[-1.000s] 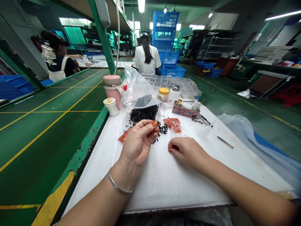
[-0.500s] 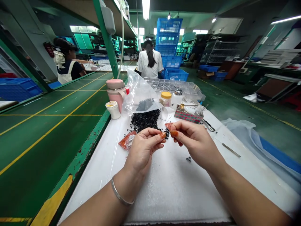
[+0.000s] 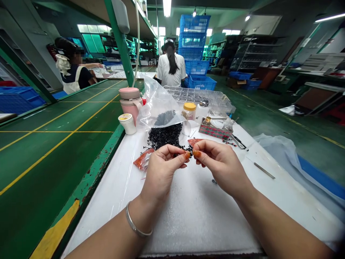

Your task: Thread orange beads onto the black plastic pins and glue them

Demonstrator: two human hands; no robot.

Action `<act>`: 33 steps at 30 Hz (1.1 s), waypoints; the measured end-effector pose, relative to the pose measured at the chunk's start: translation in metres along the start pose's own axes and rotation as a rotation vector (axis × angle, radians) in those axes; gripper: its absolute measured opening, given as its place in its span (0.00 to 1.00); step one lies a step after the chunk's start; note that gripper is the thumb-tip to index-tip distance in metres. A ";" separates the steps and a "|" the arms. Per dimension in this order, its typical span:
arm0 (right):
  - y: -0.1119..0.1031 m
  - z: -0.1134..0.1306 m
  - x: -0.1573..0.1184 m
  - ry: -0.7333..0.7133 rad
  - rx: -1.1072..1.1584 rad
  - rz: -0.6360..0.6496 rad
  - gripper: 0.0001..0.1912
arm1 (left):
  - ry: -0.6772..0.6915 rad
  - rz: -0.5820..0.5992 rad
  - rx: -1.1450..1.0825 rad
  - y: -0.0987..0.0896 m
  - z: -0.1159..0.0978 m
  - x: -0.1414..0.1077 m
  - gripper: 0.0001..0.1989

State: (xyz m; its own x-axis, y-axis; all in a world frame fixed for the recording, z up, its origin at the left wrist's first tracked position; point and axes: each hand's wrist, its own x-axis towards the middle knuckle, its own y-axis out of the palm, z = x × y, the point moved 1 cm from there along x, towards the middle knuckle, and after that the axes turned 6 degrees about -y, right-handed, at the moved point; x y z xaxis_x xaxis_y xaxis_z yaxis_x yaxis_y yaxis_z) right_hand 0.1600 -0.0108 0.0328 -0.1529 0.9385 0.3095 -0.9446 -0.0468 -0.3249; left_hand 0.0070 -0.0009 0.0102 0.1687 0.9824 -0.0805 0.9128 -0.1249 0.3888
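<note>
My left hand (image 3: 165, 163) and my right hand (image 3: 217, 162) meet fingertip to fingertip above the white table (image 3: 194, 219). Each is closed in a pinch of thumb and fingers. What sits between the fingertips is too small and too hidden to name. Just beyond lies a heap of small black parts (image 3: 164, 136), spilling from a clear plastic bag (image 3: 159, 104). A bag of small orange pieces (image 3: 142, 159) rests left of my left hand, and another orange bag (image 3: 194, 142) shows behind my right fingers. A few small grey rings (image 3: 214, 181) lie beneath my right hand, partly covered by it.
A pink flask (image 3: 130, 104), a white tub (image 3: 127, 124), a yellow-lidded jar (image 3: 189, 111) and a patterned box (image 3: 214, 129) stand behind the heap. A divided clear tray (image 3: 199, 97) spans the back. A metal rod (image 3: 264, 170) lies right. Two people sit farther off.
My right hand has moved slightly left, so the fingertips of both hands now meet. It covers more of the grey rings. The camera view has shifted a little.
</note>
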 end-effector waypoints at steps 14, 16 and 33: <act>0.006 -0.001 -0.004 -0.075 -0.150 -0.090 0.06 | 0.081 -0.037 0.066 0.000 0.001 0.000 0.06; 0.007 -0.002 -0.004 -0.088 -0.159 -0.105 0.06 | 0.088 -0.037 0.065 -0.001 0.001 0.000 0.06; 0.016 -0.006 -0.006 0.019 0.253 -0.137 0.09 | 0.123 -0.033 0.043 -0.003 0.005 0.001 0.06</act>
State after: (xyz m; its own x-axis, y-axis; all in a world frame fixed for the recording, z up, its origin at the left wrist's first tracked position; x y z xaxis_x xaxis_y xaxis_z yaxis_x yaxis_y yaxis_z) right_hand 0.1474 -0.0153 0.0197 -0.0154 0.9480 0.3179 -0.9989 -0.0004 -0.0473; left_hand 0.0068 -0.0003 0.0044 0.0942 0.9953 0.0215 0.9327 -0.0958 0.3477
